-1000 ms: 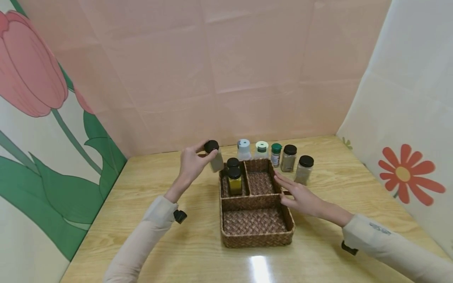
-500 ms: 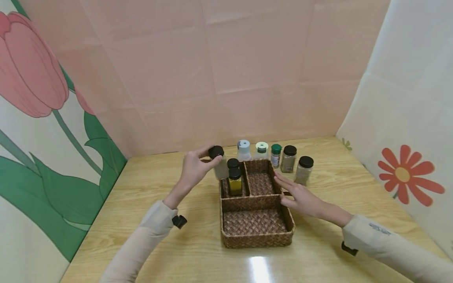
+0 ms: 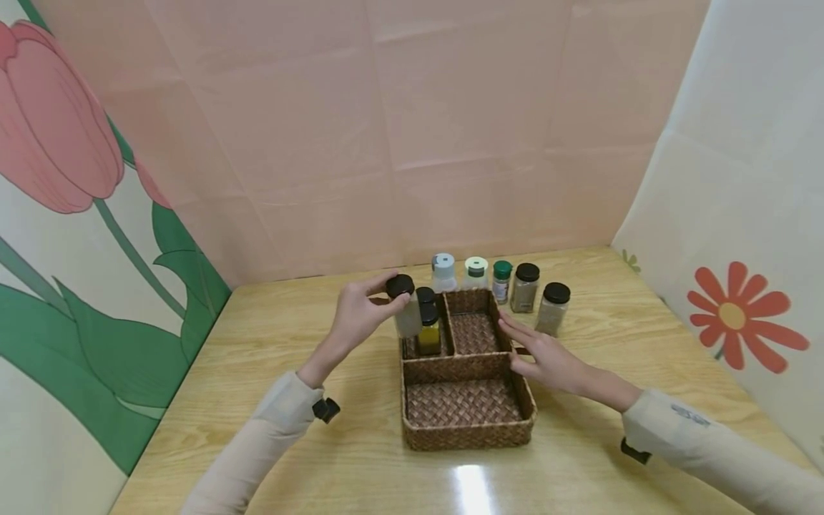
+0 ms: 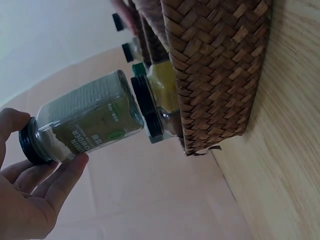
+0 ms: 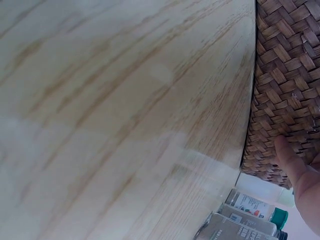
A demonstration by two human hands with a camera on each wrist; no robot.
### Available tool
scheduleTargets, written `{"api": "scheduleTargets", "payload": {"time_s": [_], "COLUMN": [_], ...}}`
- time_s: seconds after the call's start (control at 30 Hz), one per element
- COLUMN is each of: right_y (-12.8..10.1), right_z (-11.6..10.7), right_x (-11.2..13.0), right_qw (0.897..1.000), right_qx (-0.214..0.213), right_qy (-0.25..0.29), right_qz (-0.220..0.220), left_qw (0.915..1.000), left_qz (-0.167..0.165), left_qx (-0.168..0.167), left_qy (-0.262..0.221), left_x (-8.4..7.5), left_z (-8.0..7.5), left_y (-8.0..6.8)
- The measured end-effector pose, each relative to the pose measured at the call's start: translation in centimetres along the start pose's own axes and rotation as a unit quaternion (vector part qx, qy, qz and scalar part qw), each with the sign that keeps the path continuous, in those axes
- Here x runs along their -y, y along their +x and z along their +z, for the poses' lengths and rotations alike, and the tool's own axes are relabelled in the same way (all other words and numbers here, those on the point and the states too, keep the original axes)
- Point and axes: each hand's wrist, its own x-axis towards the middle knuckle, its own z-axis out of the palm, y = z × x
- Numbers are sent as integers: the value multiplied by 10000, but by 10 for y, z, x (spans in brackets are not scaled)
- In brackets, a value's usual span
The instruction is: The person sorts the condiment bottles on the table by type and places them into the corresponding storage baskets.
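My left hand (image 3: 362, 315) grips a black-capped spice jar (image 3: 405, 309) by its cap, tilted, just above the back-left compartment of the woven basket (image 3: 468, 438). In the left wrist view the jar (image 4: 90, 122) hangs beside the basket wall (image 4: 215, 65), close to a yellow-filled jar (image 4: 162, 100). Two black-capped jars stand in that compartment, the yellow one (image 3: 428, 330) in front. My right hand (image 3: 537, 354) lies flat with straight fingers against the basket's right side; a fingertip (image 5: 292, 162) touches the weave (image 5: 282, 85).
Behind and right of the basket stand several bottles: a blue-capped one (image 3: 443, 272), a white-capped one (image 3: 476, 272), a green-capped one (image 3: 502, 281) and two black-capped jars (image 3: 525, 287) (image 3: 553, 306). Patterned walls close off the wooden table (image 3: 270, 400) on three sides.
My left hand has carried the jar rightward and down, from left of the basket to just above its back-left compartment. The right hand has stayed against the basket.
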Motion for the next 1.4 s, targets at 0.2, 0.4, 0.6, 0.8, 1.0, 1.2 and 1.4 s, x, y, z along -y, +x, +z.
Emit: {"api": "scheduleTargets", "payload": {"time_s": [0.2, 0.4, 0.6, 0.8, 1.0, 1.2, 1.4], "right_y": [0, 0, -1, -1, -1, -1, -1], "right_z": [-1, -1, 0, 0, 0, 1, 1], "right_x": [0, 0, -2, -3, -3, -3, -3], "right_qw": [10000, 9999, 10000, 9998, 9999, 10000, 9999], "right_qx": [35, 55, 17, 89, 79, 46, 62], "right_qy": [37, 76, 61, 113, 45, 36, 52], "right_qz": [34, 86, 39, 118, 81, 63, 70], "left_qw": [9996, 9989, 9978, 9966, 9949, 9941, 9936], "left_qz": [138, 110, 69, -71, -216, -282, -290], "left_qx": [216, 428, 606, 777, 966, 1051, 1079], "left_qy": [-86, -169, -251, -283, -180, -31, 162], "left_x": [2, 1, 11, 14, 21, 25, 27], "left_z": [6, 11, 17, 23, 31, 36, 39], "left_y": [-2, -5, -8, -10, -14, -17, -19]}}
